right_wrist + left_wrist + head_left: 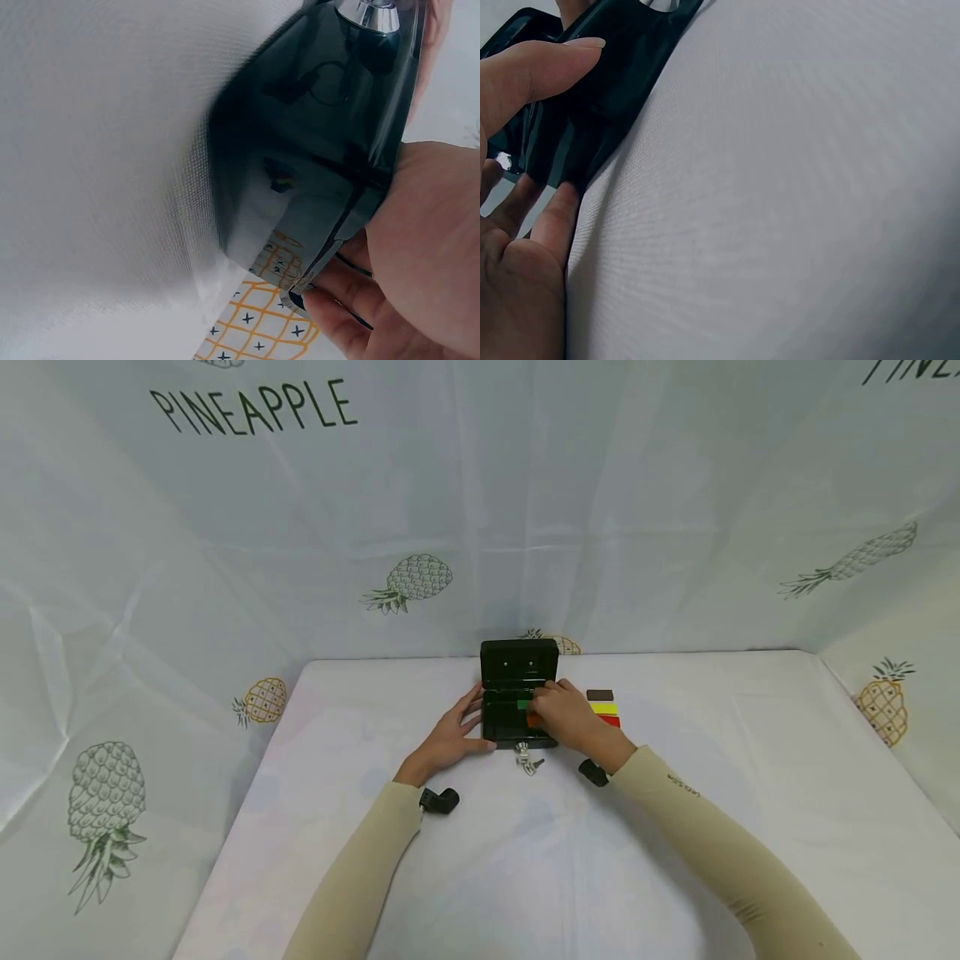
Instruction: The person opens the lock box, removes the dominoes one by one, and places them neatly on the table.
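Observation:
A black metal cash box stands on the white table with its lid raised. A small green piece and an orange piece show inside it. My left hand rests against the box's left side, thumb at the front corner and fingers spread along the wall. My right hand reaches over the right rim into the box, fingers bent, right beside the orange piece. Its fingertips are hidden, so whether it grips that piece is unclear. Keys hang from the front lock.
Brown, yellow and red flat pieces lie in a row on the table just right of the box. Behind the table hangs a pineapple-print cloth. Dark wrist cameras stick out from both wrists.

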Motion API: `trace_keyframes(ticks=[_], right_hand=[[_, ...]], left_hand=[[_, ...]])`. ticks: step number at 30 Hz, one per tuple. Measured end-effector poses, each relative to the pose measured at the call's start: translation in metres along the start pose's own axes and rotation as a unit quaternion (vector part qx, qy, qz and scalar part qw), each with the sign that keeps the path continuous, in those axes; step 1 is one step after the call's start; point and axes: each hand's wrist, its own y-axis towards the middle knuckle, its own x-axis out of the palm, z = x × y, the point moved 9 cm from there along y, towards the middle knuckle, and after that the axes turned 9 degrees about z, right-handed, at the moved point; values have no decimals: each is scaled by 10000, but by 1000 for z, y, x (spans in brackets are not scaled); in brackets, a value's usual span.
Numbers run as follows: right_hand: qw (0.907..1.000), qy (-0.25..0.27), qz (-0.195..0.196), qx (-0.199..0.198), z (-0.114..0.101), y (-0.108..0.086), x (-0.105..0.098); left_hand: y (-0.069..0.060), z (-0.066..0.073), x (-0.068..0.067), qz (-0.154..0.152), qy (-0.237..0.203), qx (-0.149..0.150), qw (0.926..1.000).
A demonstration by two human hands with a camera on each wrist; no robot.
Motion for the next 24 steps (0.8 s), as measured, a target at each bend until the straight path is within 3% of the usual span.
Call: trace_keyframes(ticks=[6,16,24], right_hand=[[9999,121,48,-85,-3,-2,1],[9928,360,1059,-422,-14,-15,-30],[9818,509,1778,-436,-9,-34,-57]], left_hand=[[-2,-1,1,-38,-6,-24,10000],[-1,-2,1,-37,-19,-52,10000],[0,-2,0,43,34,-63,10000]])
